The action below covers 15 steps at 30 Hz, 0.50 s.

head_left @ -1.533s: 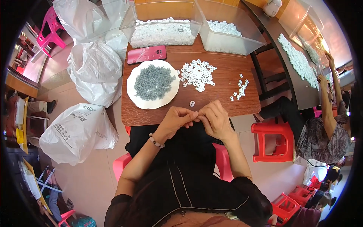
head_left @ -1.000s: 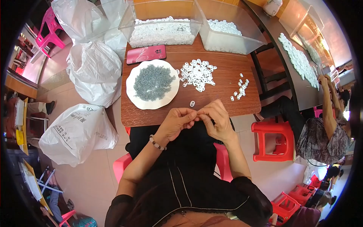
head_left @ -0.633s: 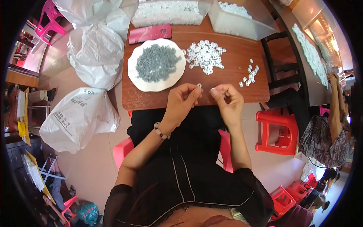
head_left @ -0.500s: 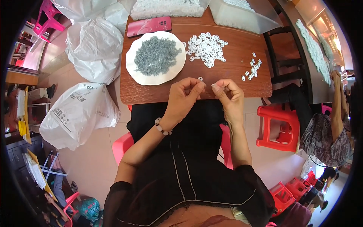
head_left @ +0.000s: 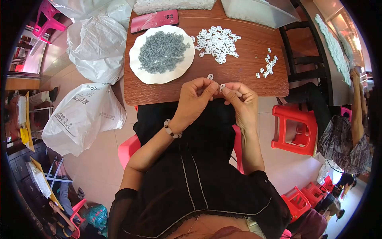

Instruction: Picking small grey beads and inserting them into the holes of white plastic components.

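Over the table's near edge, my two hands meet closely. Between the thumb and finger of my right hand (head_left: 242, 97) is a small white plastic piece (head_left: 222, 86) with holes. My left hand (head_left: 199, 93) pinches beside it; what its fingertips hold is too small to make out. Just beyond them a single white piece (head_left: 210, 76) lies on the wooden table (head_left: 246, 77). A scalloped white plate (head_left: 137, 73) heaped with thin grey spring-like pieces (head_left: 163, 51) stands to the left. A pile of white pieces (head_left: 218, 44) lies at the middle, and a smaller group (head_left: 269, 67) at the right.
A pink phone (head_left: 155, 20) lies behind the plate. Translucent bins (head_left: 258, 14) of white pieces stand at the far edge. White sacks (head_left: 83, 115) sit left on the floor. A red stool (head_left: 294, 129) and a seated person (head_left: 344, 139) are at the right.
The white piece now shows between my fingertips, and my hands are slightly closer together. The table and its contents appear shifted a little upward in the view.
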Each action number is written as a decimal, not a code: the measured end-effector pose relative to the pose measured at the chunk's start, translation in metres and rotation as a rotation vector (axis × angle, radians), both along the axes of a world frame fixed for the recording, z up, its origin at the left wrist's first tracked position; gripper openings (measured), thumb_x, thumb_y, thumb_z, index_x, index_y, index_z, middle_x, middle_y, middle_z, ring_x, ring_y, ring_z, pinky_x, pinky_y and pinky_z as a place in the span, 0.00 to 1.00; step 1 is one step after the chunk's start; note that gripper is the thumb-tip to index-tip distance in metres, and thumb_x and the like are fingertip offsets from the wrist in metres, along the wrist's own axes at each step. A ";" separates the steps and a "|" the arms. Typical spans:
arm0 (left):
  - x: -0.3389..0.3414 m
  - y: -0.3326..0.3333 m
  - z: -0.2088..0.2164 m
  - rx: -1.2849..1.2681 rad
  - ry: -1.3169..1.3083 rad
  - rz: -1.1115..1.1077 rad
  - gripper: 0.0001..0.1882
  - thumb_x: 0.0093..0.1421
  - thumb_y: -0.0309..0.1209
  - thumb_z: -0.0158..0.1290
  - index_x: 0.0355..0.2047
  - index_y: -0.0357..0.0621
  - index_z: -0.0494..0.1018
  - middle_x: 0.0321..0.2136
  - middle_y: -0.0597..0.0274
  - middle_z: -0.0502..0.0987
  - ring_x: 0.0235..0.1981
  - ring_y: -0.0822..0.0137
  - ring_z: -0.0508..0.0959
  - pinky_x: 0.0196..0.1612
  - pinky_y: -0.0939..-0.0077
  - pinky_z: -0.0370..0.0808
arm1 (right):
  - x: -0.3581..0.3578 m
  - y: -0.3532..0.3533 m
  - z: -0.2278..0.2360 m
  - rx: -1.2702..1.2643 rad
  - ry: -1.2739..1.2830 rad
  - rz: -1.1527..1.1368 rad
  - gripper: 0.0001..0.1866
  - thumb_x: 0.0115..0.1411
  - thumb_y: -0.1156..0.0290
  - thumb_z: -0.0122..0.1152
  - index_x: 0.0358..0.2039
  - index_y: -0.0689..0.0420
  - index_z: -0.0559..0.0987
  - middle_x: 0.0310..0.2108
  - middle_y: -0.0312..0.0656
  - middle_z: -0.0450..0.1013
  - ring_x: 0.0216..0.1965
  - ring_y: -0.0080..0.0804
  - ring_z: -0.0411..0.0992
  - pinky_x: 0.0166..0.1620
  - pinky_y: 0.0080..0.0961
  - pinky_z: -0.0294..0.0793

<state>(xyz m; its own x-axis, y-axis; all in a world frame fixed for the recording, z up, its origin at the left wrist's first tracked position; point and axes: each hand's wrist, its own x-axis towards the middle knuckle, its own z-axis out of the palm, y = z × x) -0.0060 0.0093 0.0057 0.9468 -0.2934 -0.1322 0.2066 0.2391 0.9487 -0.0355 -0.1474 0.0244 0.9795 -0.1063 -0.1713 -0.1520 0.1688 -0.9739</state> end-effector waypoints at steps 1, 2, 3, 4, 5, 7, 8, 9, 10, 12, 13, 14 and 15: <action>0.000 0.000 0.000 0.000 0.003 -0.001 0.11 0.62 0.33 0.54 0.34 0.35 0.76 0.26 0.66 0.78 0.25 0.81 0.73 0.29 0.86 0.70 | -0.001 -0.001 0.000 -0.029 0.014 0.010 0.07 0.59 0.72 0.62 0.35 0.62 0.80 0.29 0.38 0.79 0.30 0.17 0.74 0.30 0.12 0.65; 0.000 0.000 0.002 -0.007 0.009 -0.011 0.11 0.63 0.32 0.54 0.33 0.35 0.76 0.26 0.66 0.79 0.26 0.80 0.74 0.29 0.86 0.70 | -0.001 -0.002 0.000 -0.028 0.017 0.009 0.07 0.59 0.72 0.62 0.35 0.62 0.80 0.29 0.38 0.79 0.30 0.17 0.74 0.30 0.12 0.65; 0.000 0.001 0.003 -0.014 0.015 -0.021 0.10 0.63 0.32 0.54 0.33 0.35 0.76 0.26 0.65 0.79 0.27 0.80 0.75 0.30 0.86 0.70 | -0.001 -0.002 0.001 -0.034 0.017 0.012 0.06 0.59 0.72 0.61 0.33 0.62 0.80 0.27 0.37 0.78 0.28 0.16 0.73 0.30 0.12 0.64; -0.001 0.001 0.003 -0.014 0.017 -0.022 0.10 0.63 0.32 0.54 0.33 0.35 0.76 0.26 0.65 0.79 0.27 0.80 0.75 0.30 0.86 0.70 | -0.001 -0.002 0.001 -0.041 0.017 0.016 0.06 0.59 0.71 0.61 0.32 0.61 0.80 0.26 0.37 0.78 0.27 0.15 0.72 0.29 0.12 0.64; -0.001 0.001 0.003 0.010 -0.002 -0.018 0.10 0.63 0.32 0.53 0.33 0.35 0.76 0.26 0.65 0.79 0.28 0.79 0.76 0.30 0.86 0.71 | -0.001 -0.002 0.002 -0.040 0.019 0.015 0.06 0.59 0.71 0.61 0.32 0.61 0.80 0.26 0.37 0.78 0.27 0.15 0.72 0.29 0.12 0.64; -0.002 0.001 0.003 0.034 -0.019 -0.015 0.10 0.63 0.31 0.53 0.32 0.35 0.76 0.26 0.65 0.79 0.28 0.79 0.77 0.30 0.85 0.71 | -0.001 -0.002 0.005 -0.106 0.030 0.020 0.06 0.59 0.71 0.60 0.30 0.61 0.80 0.23 0.35 0.76 0.24 0.14 0.69 0.29 0.11 0.63; -0.002 0.002 0.003 0.068 -0.034 -0.019 0.10 0.63 0.31 0.53 0.32 0.35 0.76 0.26 0.65 0.79 0.28 0.79 0.77 0.30 0.86 0.71 | -0.001 -0.001 0.005 -0.105 0.031 0.020 0.06 0.59 0.71 0.60 0.30 0.61 0.80 0.23 0.35 0.76 0.24 0.14 0.69 0.29 0.11 0.63; -0.003 0.003 0.003 0.102 -0.049 -0.024 0.10 0.63 0.31 0.53 0.32 0.34 0.76 0.26 0.66 0.79 0.28 0.79 0.76 0.30 0.86 0.71 | -0.001 0.000 0.006 -0.114 0.020 0.009 0.06 0.59 0.71 0.60 0.30 0.61 0.80 0.22 0.34 0.76 0.23 0.13 0.68 0.28 0.11 0.62; -0.003 0.003 0.002 0.103 -0.048 -0.024 0.10 0.63 0.31 0.53 0.32 0.34 0.76 0.26 0.66 0.79 0.28 0.79 0.76 0.30 0.86 0.71 | -0.001 0.001 0.006 -0.122 0.008 -0.002 0.06 0.59 0.71 0.60 0.29 0.60 0.80 0.22 0.34 0.76 0.22 0.12 0.67 0.28 0.11 0.62; -0.003 0.004 0.002 0.129 -0.070 -0.028 0.10 0.63 0.30 0.53 0.32 0.34 0.76 0.26 0.66 0.78 0.27 0.80 0.75 0.29 0.86 0.70 | -0.002 0.000 0.005 -0.133 0.010 0.005 0.06 0.59 0.71 0.60 0.29 0.60 0.80 0.22 0.34 0.76 0.22 0.12 0.67 0.28 0.11 0.62; -0.003 0.004 0.002 0.129 -0.069 -0.029 0.10 0.63 0.30 0.53 0.32 0.34 0.76 0.26 0.66 0.78 0.27 0.80 0.75 0.29 0.86 0.70 | -0.002 0.000 0.005 -0.145 0.011 0.011 0.06 0.59 0.71 0.60 0.29 0.61 0.80 0.22 0.34 0.76 0.22 0.12 0.67 0.28 0.11 0.62; -0.004 0.004 0.002 0.119 -0.079 -0.021 0.09 0.63 0.30 0.53 0.32 0.34 0.76 0.25 0.66 0.78 0.27 0.81 0.74 0.29 0.86 0.70 | -0.002 0.000 0.005 -0.145 0.012 0.011 0.06 0.59 0.71 0.60 0.29 0.61 0.80 0.22 0.34 0.76 0.22 0.12 0.67 0.28 0.11 0.62; -0.004 0.004 0.002 0.109 -0.088 -0.014 0.09 0.63 0.30 0.53 0.32 0.34 0.76 0.25 0.66 0.78 0.26 0.82 0.73 0.28 0.86 0.69 | -0.002 0.000 0.005 -0.154 0.015 0.015 0.06 0.59 0.71 0.60 0.29 0.61 0.80 0.22 0.34 0.76 0.23 0.12 0.67 0.28 0.10 0.62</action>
